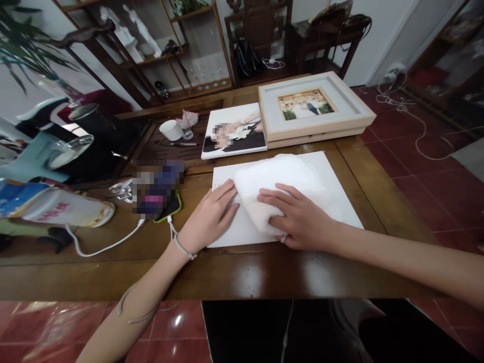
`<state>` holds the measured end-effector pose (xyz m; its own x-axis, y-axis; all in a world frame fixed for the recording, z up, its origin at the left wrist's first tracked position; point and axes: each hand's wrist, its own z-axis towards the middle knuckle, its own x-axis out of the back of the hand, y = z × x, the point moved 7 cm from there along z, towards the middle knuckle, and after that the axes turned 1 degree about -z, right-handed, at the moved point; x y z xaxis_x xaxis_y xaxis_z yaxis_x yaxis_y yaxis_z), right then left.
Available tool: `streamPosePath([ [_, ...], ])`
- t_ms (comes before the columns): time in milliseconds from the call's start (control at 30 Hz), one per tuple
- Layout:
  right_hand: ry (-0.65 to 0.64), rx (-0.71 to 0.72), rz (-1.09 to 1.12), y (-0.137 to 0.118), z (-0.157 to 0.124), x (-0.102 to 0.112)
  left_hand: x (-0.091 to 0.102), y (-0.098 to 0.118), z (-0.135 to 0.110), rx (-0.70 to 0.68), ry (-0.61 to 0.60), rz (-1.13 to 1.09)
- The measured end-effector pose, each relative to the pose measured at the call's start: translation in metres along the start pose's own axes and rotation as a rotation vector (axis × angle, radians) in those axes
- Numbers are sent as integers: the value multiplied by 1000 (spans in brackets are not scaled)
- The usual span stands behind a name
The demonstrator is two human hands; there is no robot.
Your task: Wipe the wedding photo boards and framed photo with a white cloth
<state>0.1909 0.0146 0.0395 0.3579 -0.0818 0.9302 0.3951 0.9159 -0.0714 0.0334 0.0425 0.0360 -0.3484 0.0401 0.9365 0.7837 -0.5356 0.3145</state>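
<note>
A white rectangular panel [343,194] with small print near its left edge lies flat on the wooden table. Over its middle is a folded, fluffy white cloth [264,176]. My left hand [214,214] rests flat on the panel's left part, fingers stretched out, the fingertips beside the cloth's left edge. From the right, my right hand [297,217] grips the cloth's near side, its fingers curled into the pile and pressing on the panel. The thumb side is partly hidden by the cloth.
Behind the panel are a photo print [234,133] and a framed picture [313,108]. To the left lie a phone [174,206] with a charging cable [109,252], a snack bag [71,206], a white cup [171,130] and a dark pot [94,126]. The table's front edge [245,290] is close to me.
</note>
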Motion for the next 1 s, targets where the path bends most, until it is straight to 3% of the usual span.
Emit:
streamPosePath([
  [600,22,1,-37,-1,0,0,-3,0,-1,22,-44,25],
  [900,-16,25,7,-36,-6,5,-1,4,1,-43,-36,-3],
  [1000,-23,12,39,-28,-7,9,-2,2,0,-26,-35,1],
])
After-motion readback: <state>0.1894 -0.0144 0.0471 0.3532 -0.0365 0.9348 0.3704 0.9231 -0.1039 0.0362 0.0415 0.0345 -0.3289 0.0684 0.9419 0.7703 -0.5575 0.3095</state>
